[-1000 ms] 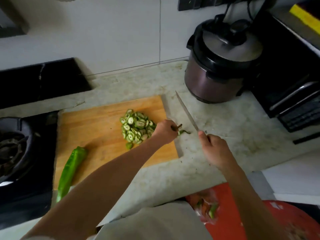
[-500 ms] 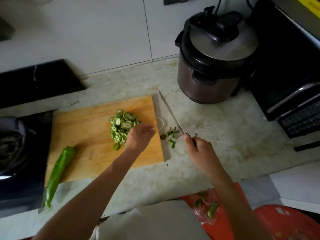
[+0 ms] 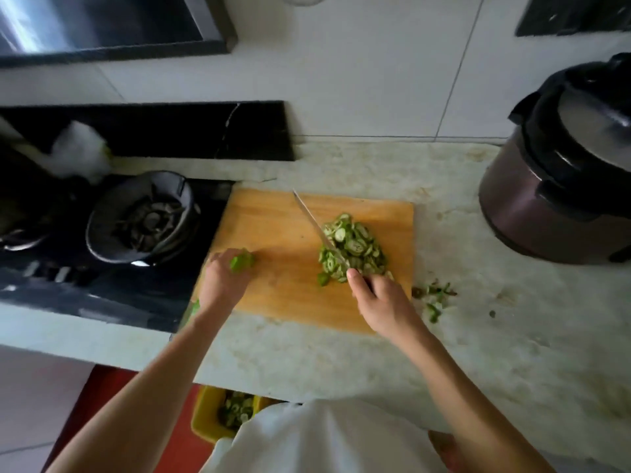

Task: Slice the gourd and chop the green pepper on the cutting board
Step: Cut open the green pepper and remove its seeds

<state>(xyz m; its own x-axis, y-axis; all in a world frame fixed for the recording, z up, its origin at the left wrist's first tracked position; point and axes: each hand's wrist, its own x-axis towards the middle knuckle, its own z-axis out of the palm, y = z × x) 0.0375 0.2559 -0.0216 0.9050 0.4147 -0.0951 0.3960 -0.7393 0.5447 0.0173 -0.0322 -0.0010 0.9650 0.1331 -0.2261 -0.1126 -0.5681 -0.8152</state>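
Left grip (image 3: 223, 279) curls round the green pepper (image 3: 241, 261) at the cutting board's (image 3: 273, 233) left edge, right grip (image 3: 379, 298) clasps the knife (image 3: 317, 230) beside the finished gourd slices (image 3: 353, 249); pepper chopping remains.

There is just one camera, up on the person's head. It looks down from close above at the cutting board (image 3: 273, 240) and the counter (image 3: 478, 336).
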